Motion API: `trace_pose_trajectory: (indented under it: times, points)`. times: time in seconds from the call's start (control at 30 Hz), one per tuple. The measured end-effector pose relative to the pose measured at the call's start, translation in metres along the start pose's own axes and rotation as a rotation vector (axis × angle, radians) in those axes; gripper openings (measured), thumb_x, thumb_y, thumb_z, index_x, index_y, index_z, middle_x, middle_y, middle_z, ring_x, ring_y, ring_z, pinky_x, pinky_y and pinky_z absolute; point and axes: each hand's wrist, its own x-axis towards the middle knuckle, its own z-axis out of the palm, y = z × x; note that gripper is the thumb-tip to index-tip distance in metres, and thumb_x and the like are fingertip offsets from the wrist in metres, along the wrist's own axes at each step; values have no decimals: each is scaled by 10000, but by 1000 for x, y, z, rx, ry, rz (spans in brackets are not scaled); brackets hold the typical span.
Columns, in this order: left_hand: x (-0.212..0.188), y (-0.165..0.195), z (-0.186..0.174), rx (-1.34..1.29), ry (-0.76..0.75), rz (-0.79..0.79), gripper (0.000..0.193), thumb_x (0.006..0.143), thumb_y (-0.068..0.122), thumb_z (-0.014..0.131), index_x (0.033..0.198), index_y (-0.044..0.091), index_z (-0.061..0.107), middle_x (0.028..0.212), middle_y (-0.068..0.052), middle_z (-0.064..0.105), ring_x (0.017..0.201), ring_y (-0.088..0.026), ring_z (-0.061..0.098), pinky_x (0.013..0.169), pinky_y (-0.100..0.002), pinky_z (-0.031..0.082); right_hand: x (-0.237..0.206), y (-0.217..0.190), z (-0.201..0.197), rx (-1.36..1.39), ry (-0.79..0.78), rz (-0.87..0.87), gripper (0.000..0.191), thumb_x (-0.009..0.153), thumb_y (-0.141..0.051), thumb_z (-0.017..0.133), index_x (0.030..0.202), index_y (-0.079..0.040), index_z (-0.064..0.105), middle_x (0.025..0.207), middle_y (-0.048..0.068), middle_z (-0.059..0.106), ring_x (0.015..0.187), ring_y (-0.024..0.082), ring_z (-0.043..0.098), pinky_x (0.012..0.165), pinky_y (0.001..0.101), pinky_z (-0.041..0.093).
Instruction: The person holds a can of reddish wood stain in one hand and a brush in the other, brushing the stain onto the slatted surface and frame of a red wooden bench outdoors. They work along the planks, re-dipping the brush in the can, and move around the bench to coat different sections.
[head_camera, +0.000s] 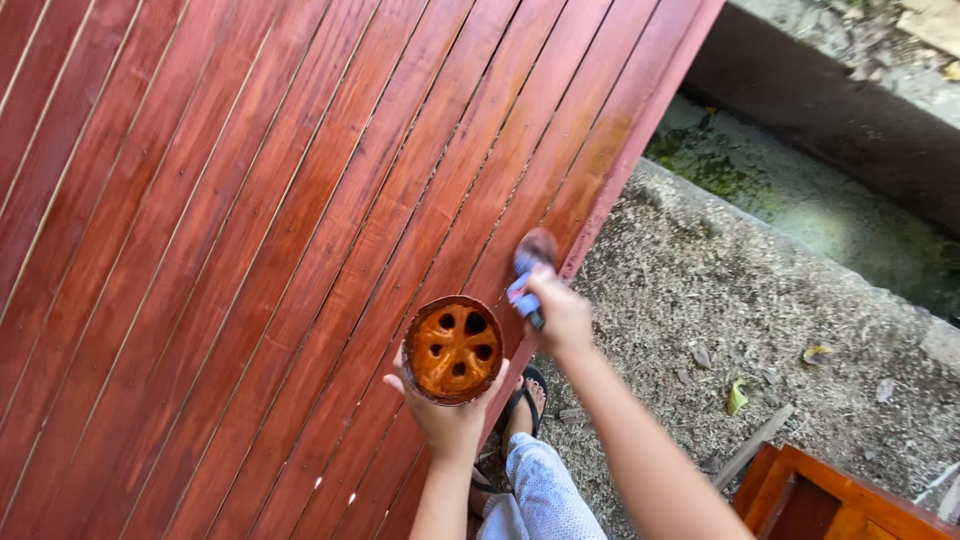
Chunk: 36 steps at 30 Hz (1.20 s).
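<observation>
Left hand (447, 420) fingers cupping stained round container (453, 349), right hand (560, 315) fingers gripping paintbrush (530, 270) on red wooden panel (250, 230)

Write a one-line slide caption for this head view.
Right hand brushes stain onto a red slatted wooden panel; left hand holds the stain cup.

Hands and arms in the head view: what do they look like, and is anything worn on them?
Both forearms are bare from wrist to the frame's edge, with no sleeves, gloves, watch or rings visible. The left hand and right hand are ungloved. Lower down, light dotted trousers and a dark sandal show.
</observation>
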Motion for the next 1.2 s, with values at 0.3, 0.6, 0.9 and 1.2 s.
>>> trace_pose_trajectory:
  times: [0.3, 0.6, 0.9, 1.2]
  points:
    - [-29, -3, -72, -22, 79, -32, 1132, 555, 599, 908, 1402, 30, 418, 1337, -143, 599, 1298, -385, 581, 1179, -767, 17, -154, -143, 32, 5, -391, 237, 304, 757, -291, 796, 986, -150, 654, 855, 174, 725, 800, 390, 715, 687, 499, 567]
    - [-68, 6, -198, -61, 23, -25, 1088, 509, 577, 923, 1345, 55, 463, 1248, -126, 679, 1213, -352, 646, 1093, -688, 236, -182, -216, -9, 434, -141, 318, 312, 736, -113, 805, 1010, -131, 657, 807, 95, 725, 723, 223, 697, 641, 368, 554]
    - [-123, 84, -282, -53, 28, 184, 1004, 542, 529, 952, 1291, 42, 493, 1153, -151, 679, 1088, -373, 643, 917, -504, 493, -148, -286, -171, 723, 41, 464, 185, 824, -41, 768, 937, -83, 628, 760, -3, 657, 610, 71, 603, 490, 243, 495]
    - [-170, 138, -311, -211, -33, 160, 947, 477, 425, 968, 1238, 79, 523, 1131, -112, 687, 1050, -288, 701, 876, -417, 570, -198, -327, -274, 697, 90, 512, 249, 811, -52, 775, 1042, -104, 695, 827, 50, 694, 661, 101, 647, 502, 272, 552]
